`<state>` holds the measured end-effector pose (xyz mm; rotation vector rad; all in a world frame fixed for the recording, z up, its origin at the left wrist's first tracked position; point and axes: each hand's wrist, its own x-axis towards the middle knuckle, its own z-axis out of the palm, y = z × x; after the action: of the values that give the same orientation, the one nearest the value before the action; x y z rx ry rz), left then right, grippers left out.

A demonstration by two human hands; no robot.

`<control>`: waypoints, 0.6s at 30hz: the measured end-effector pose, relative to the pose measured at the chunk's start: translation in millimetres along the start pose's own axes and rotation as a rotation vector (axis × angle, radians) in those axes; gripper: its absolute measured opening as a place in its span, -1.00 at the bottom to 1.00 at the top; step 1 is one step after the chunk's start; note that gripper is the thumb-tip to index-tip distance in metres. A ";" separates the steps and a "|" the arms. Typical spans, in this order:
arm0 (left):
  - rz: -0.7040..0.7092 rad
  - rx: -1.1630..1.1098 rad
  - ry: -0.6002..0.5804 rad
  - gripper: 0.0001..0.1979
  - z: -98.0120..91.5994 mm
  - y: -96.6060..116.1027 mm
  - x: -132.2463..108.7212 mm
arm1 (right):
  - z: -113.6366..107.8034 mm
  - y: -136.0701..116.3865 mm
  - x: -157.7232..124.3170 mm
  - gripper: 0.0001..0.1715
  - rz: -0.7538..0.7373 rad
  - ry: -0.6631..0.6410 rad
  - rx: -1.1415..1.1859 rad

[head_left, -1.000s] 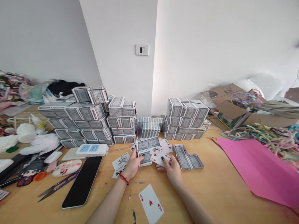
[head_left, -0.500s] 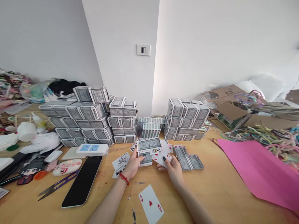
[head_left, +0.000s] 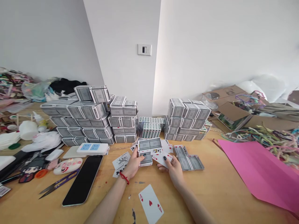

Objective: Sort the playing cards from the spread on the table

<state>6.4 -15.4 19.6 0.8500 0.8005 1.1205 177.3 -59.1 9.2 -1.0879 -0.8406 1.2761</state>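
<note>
My left hand (head_left: 134,164), with a red string at its wrist, grips a folded-card piece (head_left: 149,144) with grey patterned backs. Between the thumb and fingers of my right hand (head_left: 172,169) is a red two card (head_left: 161,158), its left end touching or close to the piece. Loose cards lie behind and left of my left hand, among them a joker (head_left: 121,160). To the right of my right hand rests another folded-card piece (head_left: 188,159). An ace of hearts (head_left: 151,203) lies face up nearer the front edge.
Stacked card blocks stand at back left (head_left: 86,112) and back right (head_left: 188,119), with small card boxes (head_left: 150,128) between. A phone (head_left: 83,180), scissors (head_left: 57,184) and power strip (head_left: 92,148) lie left. Pink paper (head_left: 259,171) and an open carton (head_left: 233,113) are right.
The view has shifted very slightly. Both hands keep their hold and have hardly moved.
</note>
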 end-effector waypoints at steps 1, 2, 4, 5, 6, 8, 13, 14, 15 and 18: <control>0.002 -0.001 -0.002 -0.49 -0.4 -0.5 0.2 | -0.1 0.8 0.2 -0.55 0.005 -0.009 -0.010; 0.006 0.001 -0.002 -0.49 -0.9 -1.1 0.5 | -0.2 2.1 0.6 -0.55 0.009 -0.021 -0.028; 0.016 0.018 -0.002 -0.48 -2.1 -2.7 1.3 | -0.4 5.5 1.2 -0.56 0.014 -0.047 -0.095; 0.025 0.032 0.001 -0.47 -2.7 -3.6 1.6 | -0.4 7.4 1.2 -0.56 0.012 -0.058 -0.146; 0.034 0.046 0.005 -0.46 -3.2 -4.4 1.9 | -0.5 9.0 1.1 -0.58 0.006 -0.064 -0.204; 0.051 0.077 0.004 -0.44 -4.1 -5.4 1.9 | -0.6 10.9 0.3 -0.61 -0.010 -0.075 -0.312; 0.087 0.180 -0.071 -0.43 -5.2 -3.7 -0.2 | -1.7 8.2 -2.4 -0.71 -0.038 -0.120 -0.448; 0.092 0.205 -0.076 -0.41 -5.3 -3.0 -0.7 | -2.0 7.3 -2.7 -0.73 -0.042 -0.126 -0.462; 0.094 0.229 -0.075 -0.38 -5.3 -2.3 -1.2 | -2.2 6.5 -2.8 -0.75 -0.043 -0.132 -0.471; 0.093 0.295 -0.065 -0.31 -4.6 -0.6 -2.4 | -2.8 5.4 -2.7 -0.77 -0.021 -0.158 -0.481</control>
<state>2.0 -17.0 17.3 1.1742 0.8925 1.0652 177.8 -62.4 3.5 -1.3589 -1.3208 1.1812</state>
